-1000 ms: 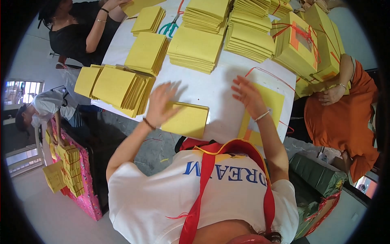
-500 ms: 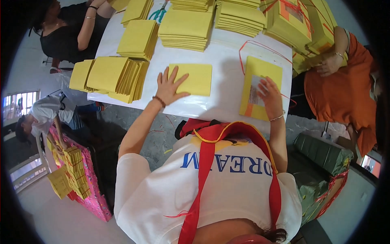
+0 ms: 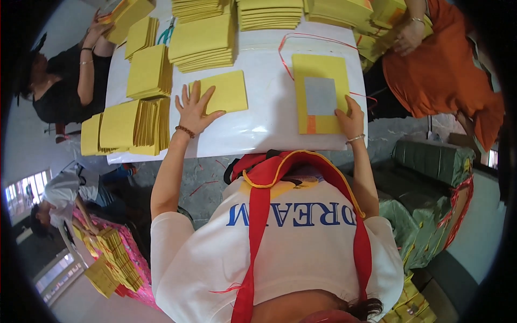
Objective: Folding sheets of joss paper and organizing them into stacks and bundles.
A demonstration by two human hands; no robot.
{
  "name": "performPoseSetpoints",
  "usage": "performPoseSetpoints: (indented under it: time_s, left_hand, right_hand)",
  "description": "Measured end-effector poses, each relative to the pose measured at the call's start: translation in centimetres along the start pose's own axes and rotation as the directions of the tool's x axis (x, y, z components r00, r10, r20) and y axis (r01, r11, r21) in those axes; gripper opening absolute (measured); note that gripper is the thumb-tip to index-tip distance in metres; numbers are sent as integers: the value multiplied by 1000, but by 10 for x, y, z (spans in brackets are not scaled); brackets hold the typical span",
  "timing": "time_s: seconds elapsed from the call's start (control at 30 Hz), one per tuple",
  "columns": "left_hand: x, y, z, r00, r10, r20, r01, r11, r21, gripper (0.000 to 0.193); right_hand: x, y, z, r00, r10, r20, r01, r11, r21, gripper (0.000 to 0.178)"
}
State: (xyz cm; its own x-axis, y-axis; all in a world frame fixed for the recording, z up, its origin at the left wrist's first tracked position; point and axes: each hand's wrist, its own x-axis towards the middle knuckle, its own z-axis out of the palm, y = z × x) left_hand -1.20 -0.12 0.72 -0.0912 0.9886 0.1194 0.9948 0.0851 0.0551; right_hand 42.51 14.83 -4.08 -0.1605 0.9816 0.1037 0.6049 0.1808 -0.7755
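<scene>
My left hand (image 3: 195,110) lies with fingers spread on the near left part of a flat yellow paper packet (image 3: 229,91) on the table. To the right lies a larger yellow packet (image 3: 322,69) with a grey-white label (image 3: 320,96) and an orange patch (image 3: 311,124) at its lower edge. At that packet's right edge rests my right hand (image 3: 353,119), thumb and forefinger apart, the thumb tip over the yellow surface. A thin red string (image 3: 318,35) loops on the table beyond it and shows again beside its right edge.
Stacks of yellow packets (image 3: 202,44) fill the far side and left of the white table (image 3: 264,126). Green-handled pliers (image 3: 166,33) lie among them. Co-workers stand at the far left, the right and the lower left. Green wrapped bales (image 3: 431,167) stand at the right.
My right hand has moved off the label to the right packet's edge, uncovering the label. My left hand stays spread on its packet. The whole view has shifted.
</scene>
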Motion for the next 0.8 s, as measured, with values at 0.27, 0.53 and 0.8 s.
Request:
performPoseSetpoints:
  time_s: [0.27, 0.53, 0.8]
  left_hand:
    - [19, 120, 9, 995, -97, 2, 39, 383, -923, 46]
    - [27, 150, 50, 930, -170, 327, 360, 238, -902, 49]
    - [28, 141, 31, 993, -108, -47, 24, 576, -817, 41]
  right_hand:
    - [-13, -34, 21, 998, -64, 12, 65, 971, -231, 53]
    - [-12, -58, 55, 994, -107, 16, 108, 970, -219, 53]
    - [-3, -60, 26, 950, -309, -47, 309, 951, -13, 35]
